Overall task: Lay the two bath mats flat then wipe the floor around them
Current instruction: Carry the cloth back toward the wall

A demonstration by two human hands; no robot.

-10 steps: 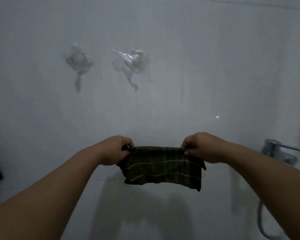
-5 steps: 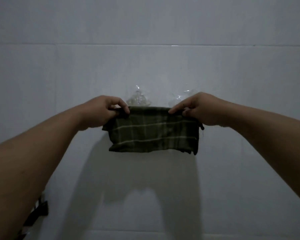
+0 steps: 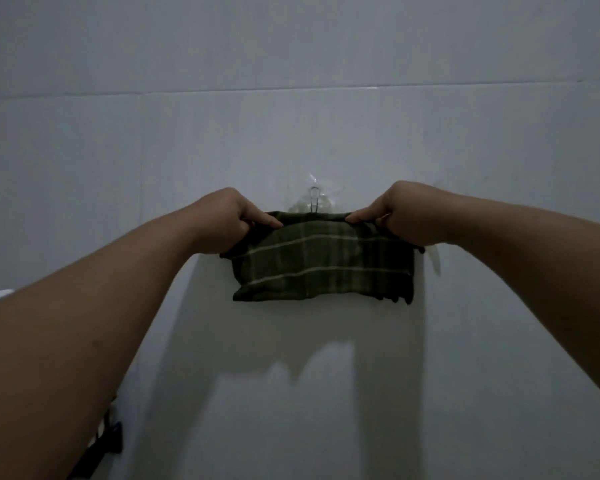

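My left hand (image 3: 227, 216) and right hand (image 3: 400, 211) pinch the cloth (image 3: 321, 261) at a wall hook (image 3: 314, 199); mats and floor unseen, progress unclear

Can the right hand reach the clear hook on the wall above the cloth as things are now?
Probably yes. The right hand pinches the cloth just below and beside the clear hook, with only bare wall between them. But its grip is taken by the cloth.

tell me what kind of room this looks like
Probably a bathroom: a pale tiled wall with a clear stick-on hook, and both hands holding a dark striped cloth up against it.
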